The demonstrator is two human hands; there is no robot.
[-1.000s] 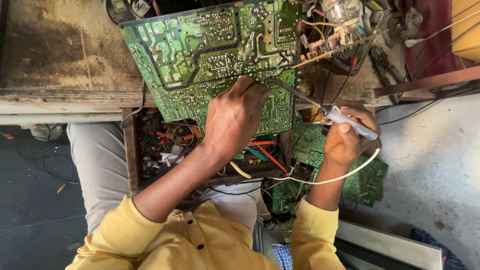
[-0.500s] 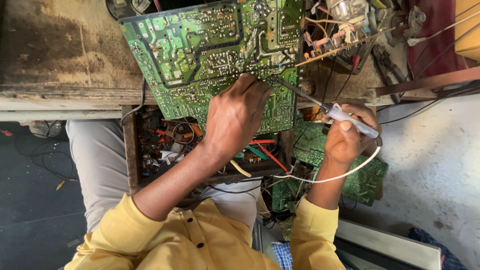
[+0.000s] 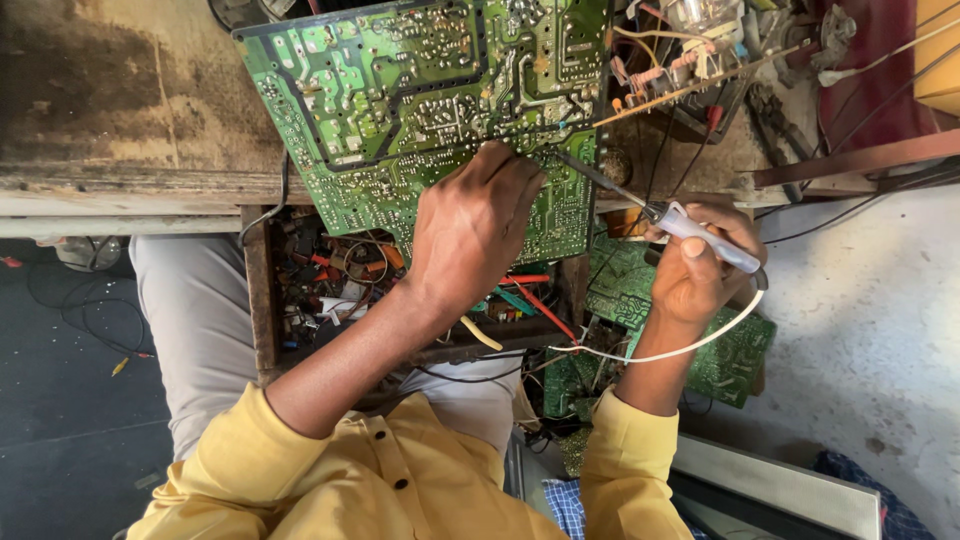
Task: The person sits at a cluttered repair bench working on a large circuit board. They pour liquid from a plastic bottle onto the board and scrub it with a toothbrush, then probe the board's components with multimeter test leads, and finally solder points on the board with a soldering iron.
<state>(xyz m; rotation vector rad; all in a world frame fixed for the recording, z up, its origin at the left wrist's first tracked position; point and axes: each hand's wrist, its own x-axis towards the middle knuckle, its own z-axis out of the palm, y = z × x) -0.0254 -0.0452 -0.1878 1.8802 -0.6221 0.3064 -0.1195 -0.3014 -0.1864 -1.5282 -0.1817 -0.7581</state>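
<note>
Head view, circuit board: the large green circuit board [image 3: 400, 90] lay solder side up on the wooden bench [image 3: 100, 120], at 12 o'clock from both hands.
Left hand: the left hand [image 3: 475, 230] pressed fingertips on its lower edge, fingers together.
Right hand: the right hand [image 3: 700, 270] was clamped on the soldering iron [image 3: 680, 225], tip at 10 o'clock, touching the board.
Drawer: the parts drawer [image 3: 330, 290] sat at 6 o'clock.

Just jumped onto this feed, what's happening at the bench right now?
A person in a yellow shirt is working on a large green circuit board that lies solder side up on a worn wooden bench. The left hand rests on the board's near edge, fingers pressed to it. The right hand holds a soldering iron with its tip angled onto the board by the left fingertips. A white cord trails from the iron. An open drawer of parts sits beneath.
</note>
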